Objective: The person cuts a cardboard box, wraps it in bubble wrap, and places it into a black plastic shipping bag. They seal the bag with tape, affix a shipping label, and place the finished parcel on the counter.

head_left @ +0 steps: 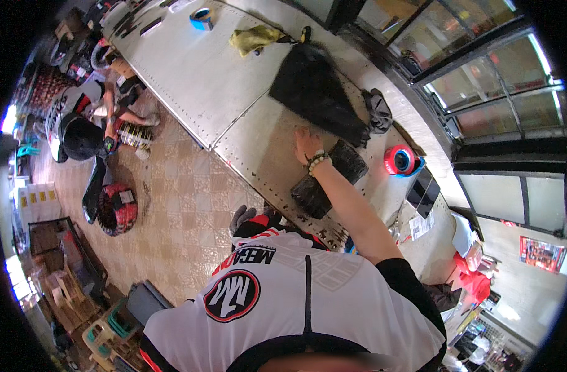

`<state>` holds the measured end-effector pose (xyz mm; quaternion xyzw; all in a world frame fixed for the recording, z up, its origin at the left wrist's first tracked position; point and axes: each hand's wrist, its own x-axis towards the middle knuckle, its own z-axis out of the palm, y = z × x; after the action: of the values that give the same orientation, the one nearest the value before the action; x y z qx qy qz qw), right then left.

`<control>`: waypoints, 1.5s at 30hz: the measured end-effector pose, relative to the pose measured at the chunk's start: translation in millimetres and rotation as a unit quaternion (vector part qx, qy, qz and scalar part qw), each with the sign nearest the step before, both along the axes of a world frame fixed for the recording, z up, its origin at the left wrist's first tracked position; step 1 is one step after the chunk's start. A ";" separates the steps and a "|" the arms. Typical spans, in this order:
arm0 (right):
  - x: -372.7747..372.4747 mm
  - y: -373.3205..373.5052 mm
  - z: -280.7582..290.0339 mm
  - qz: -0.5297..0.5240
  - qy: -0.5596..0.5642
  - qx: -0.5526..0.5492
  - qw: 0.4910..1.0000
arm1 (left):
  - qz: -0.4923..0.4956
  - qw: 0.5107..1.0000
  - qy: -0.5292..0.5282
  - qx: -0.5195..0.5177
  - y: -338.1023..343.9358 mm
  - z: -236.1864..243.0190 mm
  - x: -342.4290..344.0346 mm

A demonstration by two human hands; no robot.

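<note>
My right hand (308, 144), with beaded bracelets at the wrist, lies palm down on the metal-topped table (246, 146). Its fingers look flat, and nothing shows in its grip. Under my wrist and forearm is a long dark bundle (348, 162) that looks wrapped in black plastic; my arm hides its middle. Just beyond the hand, a black sheet or bag (317, 90) is spread out, slightly blurred. My left hand is not visible. A grey finger-like shape (240, 217) shows by the table's near edge beside my shirt; I cannot tell what it is.
Red and blue tape rolls (399, 160) sit right of the bundle, near a crumpled grey cloth (378, 111). Farther off lie a yellowish cloth (254, 39) and a blue tape roll (202, 20). Another person (79, 133) crouches at left, near a red-and-black ring-shaped roll (117, 209).
</note>
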<state>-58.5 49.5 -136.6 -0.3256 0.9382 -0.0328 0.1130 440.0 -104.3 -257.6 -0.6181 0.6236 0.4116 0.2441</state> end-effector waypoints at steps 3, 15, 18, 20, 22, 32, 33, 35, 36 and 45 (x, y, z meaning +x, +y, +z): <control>-3.0 -8.2 10.9 0.023 -0.052 0.082 0.995 | 0.048 0.999 0.021 0.006 12.6 12.0 4.3; -90.2 77.9 23.1 -0.255 0.277 -0.078 0.923 | 0.092 0.995 0.043 -0.002 27.6 21.9 28.3; -114.8 99.3 15.0 -0.264 0.328 -0.080 0.903 | 0.100 0.994 0.032 0.000 33.2 23.5 40.2; -130.2 111.5 14.4 -0.288 0.323 -0.108 0.895 | 0.107 0.994 0.027 0.002 35.4 23.8 48.1; -145.5 127.4 17.3 -0.295 0.307 -0.095 0.900 | 0.113 0.993 0.024 0.003 36.3 23.2 52.6; -169.7 141.4 17.8 -0.282 0.139 -0.051 0.948 | 0.111 0.993 0.026 0.024 34.2 18.8 53.5; -161.2 132.2 21.7 -0.251 0.198 -0.092 0.943 | 0.109 0.993 0.025 0.026 33.8 18.6 53.3; -144.8 104.7 36.4 -0.231 0.190 -0.134 0.945 | 0.106 0.994 0.026 0.029 32.2 18.6 52.0; -133.0 88.4 44.2 -0.223 0.187 -0.149 0.945 | 0.104 0.994 0.026 0.030 31.8 18.6 51.3; 17.1 -25.3 41.3 0.055 -0.109 -0.145 0.982 | 0.089 0.995 0.025 0.037 29.0 25.0 44.4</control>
<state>-41.3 24.2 -95.3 -0.3842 0.8862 -0.1975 0.1675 484.4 -75.3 -232.6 -0.6513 0.5564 0.4699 0.2131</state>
